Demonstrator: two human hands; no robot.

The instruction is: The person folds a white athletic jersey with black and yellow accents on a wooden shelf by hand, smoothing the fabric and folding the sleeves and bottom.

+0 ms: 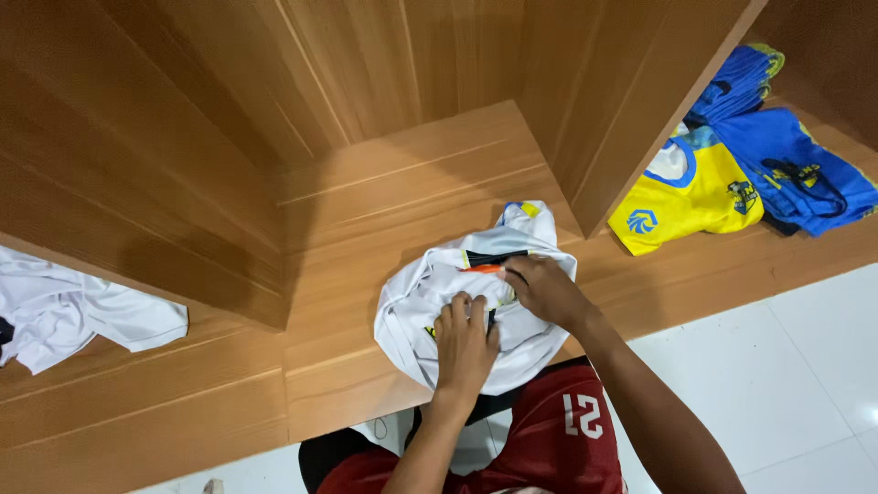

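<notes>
We stand over a long light-brown wooden bench (366, 210) split into bays by upright wooden panels, and we take that bench as our landmark. In the bay at its far right lies a heap of blue and yellow sports shirts (732, 169); in the bay at its far left, a loose white garment (82, 316) spills over the seat. Past the bench's near edge we see white floor tiles (786, 366) and our own red shorts (558, 439).

On the middle bay's seat, near the front edge, lies a crumpled white sports shirt with dark and orange trim (412, 302), bunched into a rounded bundle. Both our hands rest on top of it, so the shirt lies directly beneath and around them. Our left hand (465, 343) presses down on the bundle's near half, fingers together and curled into the cloth. Our right hand (544, 288) lies just beyond, touching the left, fingers bent and gripping a fold by the trim.
</notes>
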